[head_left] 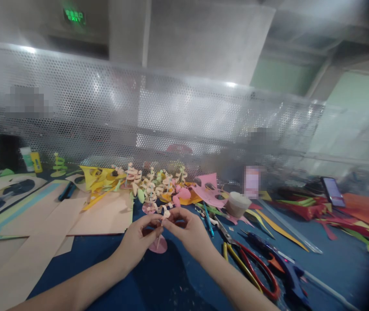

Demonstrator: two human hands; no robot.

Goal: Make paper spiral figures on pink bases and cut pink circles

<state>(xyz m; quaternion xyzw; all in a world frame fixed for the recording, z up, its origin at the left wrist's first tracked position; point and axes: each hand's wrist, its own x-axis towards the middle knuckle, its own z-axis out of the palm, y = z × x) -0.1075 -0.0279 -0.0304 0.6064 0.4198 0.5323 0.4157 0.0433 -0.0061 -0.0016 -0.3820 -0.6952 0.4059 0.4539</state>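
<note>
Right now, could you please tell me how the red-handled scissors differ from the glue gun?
The scissors have red loop handles; the glue gun has a dark blue body. The scissors show metal blades, while the glue gun has a narrow nozzle. Both lie on the blue table, to the right of the right hand.

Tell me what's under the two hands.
Just below them, a pink disc shows against the blue table. Whatever the left hand and right hand cover cannot be seen.

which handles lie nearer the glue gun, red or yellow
The red handles: they curve between the yellow handles and the blue glue gun, with the yellow ones farther left.
</note>
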